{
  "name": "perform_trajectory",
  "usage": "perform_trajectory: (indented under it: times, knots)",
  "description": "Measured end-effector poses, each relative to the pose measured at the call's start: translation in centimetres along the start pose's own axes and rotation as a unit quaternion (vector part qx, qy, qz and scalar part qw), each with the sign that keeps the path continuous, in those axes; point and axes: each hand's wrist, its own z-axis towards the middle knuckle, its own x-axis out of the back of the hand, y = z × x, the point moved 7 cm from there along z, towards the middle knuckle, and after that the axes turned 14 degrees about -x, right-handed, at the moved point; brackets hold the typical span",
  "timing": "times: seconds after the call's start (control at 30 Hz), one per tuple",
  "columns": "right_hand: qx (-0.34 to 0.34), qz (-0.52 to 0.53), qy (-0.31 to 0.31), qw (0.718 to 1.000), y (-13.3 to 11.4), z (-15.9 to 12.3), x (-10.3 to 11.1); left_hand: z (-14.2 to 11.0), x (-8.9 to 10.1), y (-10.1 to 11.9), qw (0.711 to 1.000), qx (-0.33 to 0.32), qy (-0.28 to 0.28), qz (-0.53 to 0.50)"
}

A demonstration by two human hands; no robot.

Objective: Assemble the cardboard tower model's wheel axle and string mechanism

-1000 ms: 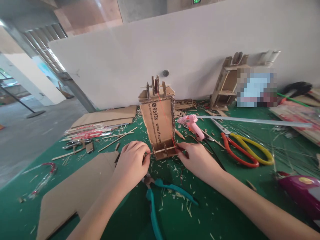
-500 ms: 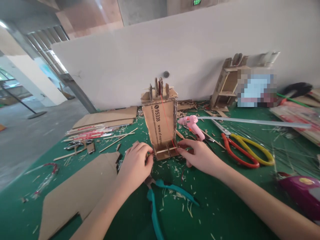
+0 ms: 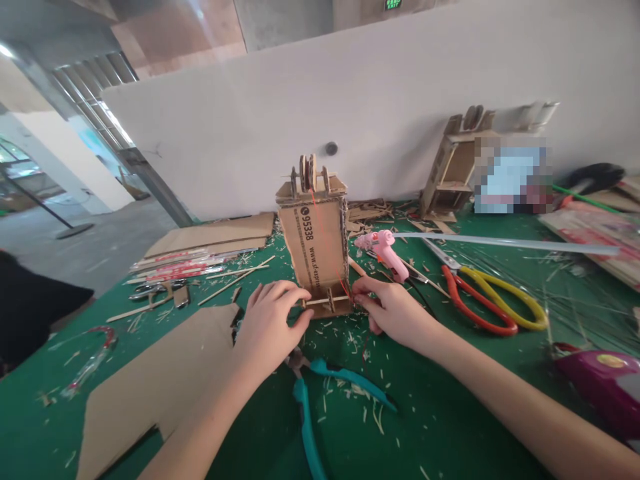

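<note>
A cardboard tower stands upright on the green table, with round cardboard discs on an axle at its top. From the discs a red string runs down the printed front to the lower right. A thin wooden stick crosses the tower's base through a small cardboard upright. My left hand has thumb and forefinger closed about the stick's left end. At its right end, near the string, my right hand pinches the stick; its fingertips partly hide the contact. Teal-handled pliers lie open below.
A pink glue gun and red-and-yellow-handled scissors lie to the right. Cut cardboard is at the left. Behind stands another cardboard frame. A purple object sits at the right edge. Dark clothing shows at the far left.
The tower has shifted and turned slightly to the left, its top discs moving with it. Both hands stay at its base. Dark clothing has come into view at the left edge.
</note>
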Motion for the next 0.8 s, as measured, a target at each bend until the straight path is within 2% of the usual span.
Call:
perform_trajectory:
  times: [0.23, 0.43, 0.63, 0.8]
  knots:
    - [-0.031, -0.029, 0.008, 0.999, 0.1, -0.1, 0.4, 0.1, 0.3, -0.1, 1.000, 0.012, -0.003, 0.011]
    - [-0.030, -0.017, -0.003, 0.999, 0.6, 0.1, 0.4, 0.0, 0.0, -0.3, 0.998, 0.019, -0.021, -0.055]
    - [-0.098, 0.070, 0.016, 0.993, 2.1, 1.0, 0.3, -0.3, -0.1, -0.5, 0.990, 0.062, -0.050, -0.119]
    - [-0.114, 0.132, 0.013, 0.985, 2.5, 1.3, 0.2, -0.4, 0.2, -0.4, 0.985, 0.061, -0.086, -0.133]
